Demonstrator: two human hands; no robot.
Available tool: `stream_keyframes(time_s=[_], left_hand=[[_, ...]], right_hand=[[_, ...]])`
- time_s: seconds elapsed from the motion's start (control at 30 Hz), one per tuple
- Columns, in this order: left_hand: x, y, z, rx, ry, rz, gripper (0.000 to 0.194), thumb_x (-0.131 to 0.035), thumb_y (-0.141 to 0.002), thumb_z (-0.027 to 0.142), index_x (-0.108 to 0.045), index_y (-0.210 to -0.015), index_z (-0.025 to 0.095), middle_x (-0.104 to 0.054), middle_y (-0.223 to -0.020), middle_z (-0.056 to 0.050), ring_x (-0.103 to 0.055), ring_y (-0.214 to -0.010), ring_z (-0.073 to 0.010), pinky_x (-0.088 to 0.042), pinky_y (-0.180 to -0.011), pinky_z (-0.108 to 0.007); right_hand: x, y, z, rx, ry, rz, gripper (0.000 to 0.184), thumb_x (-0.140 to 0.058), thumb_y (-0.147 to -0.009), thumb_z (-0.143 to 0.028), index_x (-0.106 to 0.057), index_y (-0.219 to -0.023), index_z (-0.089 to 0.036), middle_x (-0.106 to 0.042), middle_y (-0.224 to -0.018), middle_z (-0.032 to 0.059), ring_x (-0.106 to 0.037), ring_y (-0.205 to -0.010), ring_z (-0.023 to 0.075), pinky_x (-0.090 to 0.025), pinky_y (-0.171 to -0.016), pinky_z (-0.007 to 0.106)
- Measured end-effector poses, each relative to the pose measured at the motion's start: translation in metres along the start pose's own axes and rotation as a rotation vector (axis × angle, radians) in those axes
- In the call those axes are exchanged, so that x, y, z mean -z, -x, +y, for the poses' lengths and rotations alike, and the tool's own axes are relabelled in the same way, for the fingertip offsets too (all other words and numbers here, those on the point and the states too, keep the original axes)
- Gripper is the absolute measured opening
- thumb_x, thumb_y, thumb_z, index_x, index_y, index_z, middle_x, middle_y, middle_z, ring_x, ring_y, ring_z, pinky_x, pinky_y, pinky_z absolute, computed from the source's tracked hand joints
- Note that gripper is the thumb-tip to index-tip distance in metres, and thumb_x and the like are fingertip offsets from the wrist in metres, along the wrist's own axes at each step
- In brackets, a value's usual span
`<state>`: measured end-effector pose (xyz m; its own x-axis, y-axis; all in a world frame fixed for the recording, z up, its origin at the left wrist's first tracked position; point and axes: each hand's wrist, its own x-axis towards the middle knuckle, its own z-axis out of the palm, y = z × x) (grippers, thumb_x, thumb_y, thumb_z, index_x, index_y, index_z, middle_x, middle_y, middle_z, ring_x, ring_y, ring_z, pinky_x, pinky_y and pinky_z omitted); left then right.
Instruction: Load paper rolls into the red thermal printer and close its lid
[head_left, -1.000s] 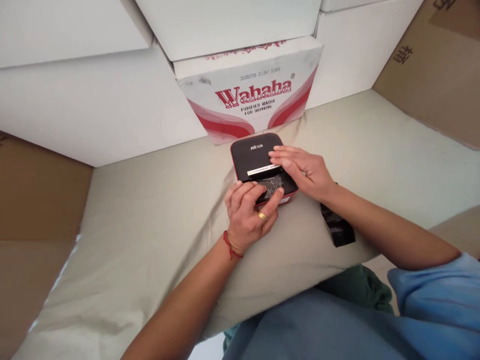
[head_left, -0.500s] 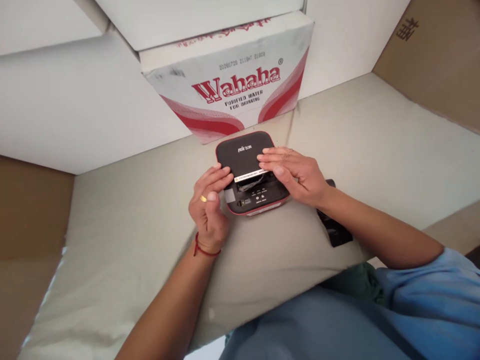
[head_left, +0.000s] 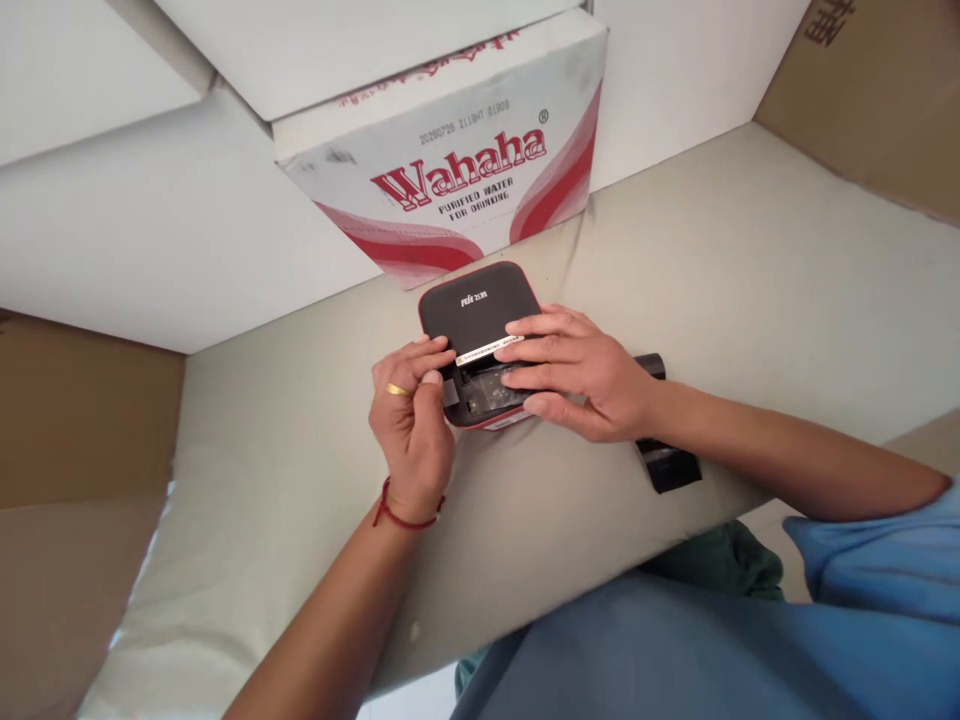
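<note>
A small black device with a red rim [head_left: 475,316] lies on a beige cloth-covered surface [head_left: 300,480]. Its near part is uncovered and shows dark inner parts below a white label strip. My left hand [head_left: 412,420], with a gold ring and a red wrist cord, pinches the device's left edge with fingers closed. My right hand [head_left: 574,370] lies across the device's near right part, fingers stretched over the uncovered section and pressing on it. A black flat piece [head_left: 664,462] lies under my right forearm.
A white and red Wahaha water carton [head_left: 450,170] stands just behind the device, among white foam blocks [head_left: 150,240]. Brown cardboard [head_left: 75,410] lines the left and the far right. My blue-clad lap is at the bottom right.
My left hand moved from the device's near middle to its left edge. My right hand slid down from the lid over the uncovered near section. The view shifted slightly.
</note>
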<state>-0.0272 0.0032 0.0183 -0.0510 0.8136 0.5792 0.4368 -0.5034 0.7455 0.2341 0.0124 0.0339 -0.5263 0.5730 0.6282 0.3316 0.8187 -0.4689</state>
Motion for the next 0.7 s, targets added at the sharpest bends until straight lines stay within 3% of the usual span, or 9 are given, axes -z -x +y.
stream_keyframes(time_s=[0.1,0.17,0.23,0.33,0.47,0.57,0.7], left_hand=[[0.004,-0.003,0.0,0.082,0.052,-0.014,0.024,-0.065,-0.114,0.039,-0.085,-0.11,0.028,-0.084,-0.126,-0.005,-0.076,-0.132,-0.0271,-0.054,-0.131,-0.052],[0.008,-0.002,-0.007,0.169,0.137,0.022,0.023,-0.068,-0.113,0.043,-0.084,-0.124,0.031,-0.081,-0.137,-0.004,-0.072,-0.141,-0.0275,-0.057,-0.128,-0.048],[0.01,0.0,-0.018,0.264,0.217,0.09,0.031,-0.074,-0.11,0.049,-0.079,-0.138,0.038,-0.074,-0.157,-0.002,-0.062,-0.158,-0.0276,-0.058,-0.128,-0.044],[0.005,0.01,-0.031,0.349,0.34,0.063,0.053,-0.08,-0.102,0.061,-0.072,-0.152,0.044,-0.061,-0.178,0.001,-0.053,-0.171,-0.0308,-0.053,-0.138,-0.047],[-0.007,0.027,-0.031,0.325,0.434,-0.061,0.062,-0.063,-0.108,0.073,-0.063,-0.165,0.047,-0.06,-0.18,0.0,-0.054,-0.172,-0.0327,-0.052,-0.141,-0.052],[-0.009,0.032,-0.027,0.297,0.517,-0.102,0.068,-0.074,-0.102,0.073,-0.062,-0.166,0.054,-0.061,-0.18,0.004,-0.052,-0.174,-0.0311,-0.05,-0.143,-0.049],[-0.009,0.034,-0.026,0.332,0.501,-0.056,0.073,-0.08,-0.097,0.078,-0.068,-0.162,0.047,-0.063,-0.177,0.0,-0.055,-0.171,-0.0351,-0.053,-0.139,-0.05]], right_hand=[[-0.002,0.016,0.001,0.096,0.06,0.024,0.031,-0.065,-0.117,-0.039,-0.086,-0.137,-0.028,-0.089,-0.143,0.0095,-0.072,-0.151,0.0293,-0.048,-0.138,0.06],[-0.003,0.023,0.002,0.118,0.082,0.033,0.033,-0.063,-0.118,-0.037,-0.083,-0.142,-0.027,-0.087,-0.146,0.0099,-0.074,-0.149,0.0273,-0.052,-0.136,0.057],[-0.003,0.026,0.002,0.136,0.085,0.042,0.034,-0.062,-0.119,-0.035,-0.08,-0.146,-0.024,-0.086,-0.148,0.0113,-0.074,-0.148,0.0262,-0.053,-0.136,0.055],[0.002,0.024,0.004,0.169,0.07,0.023,0.035,-0.062,-0.119,-0.033,-0.078,-0.148,-0.02,-0.085,-0.15,0.0128,-0.073,-0.149,0.0261,-0.053,-0.137,0.054],[0.017,0.018,0.006,0.177,0.074,-0.082,0.034,-0.061,-0.12,-0.034,-0.079,-0.147,-0.024,-0.084,-0.152,0.0095,-0.073,-0.15,0.0258,-0.054,-0.136,0.054],[0.027,0.016,0.006,0.184,0.073,-0.123,0.032,-0.064,-0.118,-0.03,-0.079,-0.145,-0.024,-0.086,-0.15,0.0089,-0.074,-0.148,0.0257,-0.056,-0.135,0.053],[0.028,0.02,0.004,0.19,0.071,-0.097,0.032,-0.066,-0.116,-0.024,-0.078,-0.145,-0.02,-0.089,-0.143,0.0101,-0.077,-0.144,0.0243,-0.058,-0.134,0.05]])
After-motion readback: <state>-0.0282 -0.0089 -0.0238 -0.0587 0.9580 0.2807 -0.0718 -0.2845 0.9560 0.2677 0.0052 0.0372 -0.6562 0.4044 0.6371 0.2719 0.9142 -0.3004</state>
